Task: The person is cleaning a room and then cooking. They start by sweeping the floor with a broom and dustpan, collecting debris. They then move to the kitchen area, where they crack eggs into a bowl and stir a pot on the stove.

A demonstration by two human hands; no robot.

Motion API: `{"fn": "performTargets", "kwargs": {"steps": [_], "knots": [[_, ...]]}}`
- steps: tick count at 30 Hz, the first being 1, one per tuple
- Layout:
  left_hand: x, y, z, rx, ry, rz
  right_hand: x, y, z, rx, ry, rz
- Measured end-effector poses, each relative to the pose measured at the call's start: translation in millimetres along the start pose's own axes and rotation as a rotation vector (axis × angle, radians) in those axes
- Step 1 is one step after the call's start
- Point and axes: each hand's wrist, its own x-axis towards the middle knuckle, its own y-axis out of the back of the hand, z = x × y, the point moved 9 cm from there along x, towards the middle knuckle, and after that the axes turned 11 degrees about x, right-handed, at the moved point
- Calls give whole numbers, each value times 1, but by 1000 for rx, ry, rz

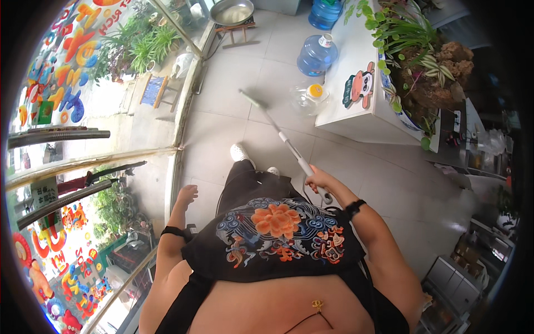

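My right hand (319, 178) is closed around the upper part of a long-handled mop (289, 146) with a white and grey pole. The pole slants forward and left to a narrow pale green head (250, 98) on the tiled floor. Which way the head's underside faces cannot be made out. My left hand (188, 194) hangs at my left side, near the glass wall, its fingers loosely bent and apart with nothing in them.
Glass doors with metal handles (67, 136) line the left. A metal basin (233, 12) rests on a low stool ahead. A clear jug (309, 99) and blue water bottles (317, 54) stand beside a white counter (361, 119) bearing plants (409, 34).
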Motion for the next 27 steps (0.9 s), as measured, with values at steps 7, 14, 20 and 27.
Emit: {"fn": "performTargets", "kwargs": {"steps": [7,14,20,27], "knots": [[22,16,63,83,-83,-25,-32,16,-27,-386,67,370],[60,46,178,193,-274,-56,-4,16,34,-375,-31,375],[121,70,228,284,-284,-99,-79,-42,-22,269,23,253],[175,76,313,389,-336,-134,-66,-42,-95,501,194,334]]}}
